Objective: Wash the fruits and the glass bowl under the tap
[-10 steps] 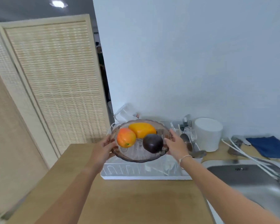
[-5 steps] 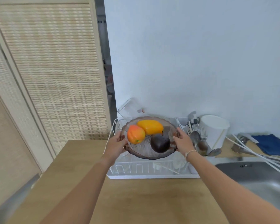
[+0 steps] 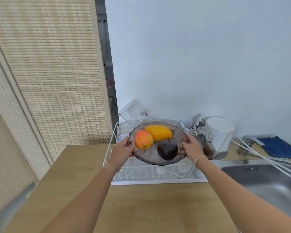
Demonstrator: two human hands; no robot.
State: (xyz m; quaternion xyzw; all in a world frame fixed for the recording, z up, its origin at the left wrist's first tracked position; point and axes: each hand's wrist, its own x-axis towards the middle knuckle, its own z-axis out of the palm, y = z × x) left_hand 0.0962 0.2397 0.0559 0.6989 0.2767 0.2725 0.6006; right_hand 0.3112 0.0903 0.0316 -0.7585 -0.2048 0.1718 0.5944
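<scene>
Head view shows both hands holding the glass bowl by its rim above the white dish rack; the left hand grips the left edge and the right hand grips the right edge, fingers curled around the glass. Compared with half a second ago, the grip and the bowl's place over the rack look the same, and the camera has tilted down a little, so the ceiling light seen a second ago is out of the picture. Inside the bowl lie three fruits: an orange-red peach at the left, a yellow mango at the far side touching it, and a dark plum at the near right. A clear tumbler leans at the far end of the rack and carries a small sticker whose print is too small to read. Cutlery and a white container stand right of the bowl. The sink and tap lie well to the right, beside a blue cloth.
</scene>
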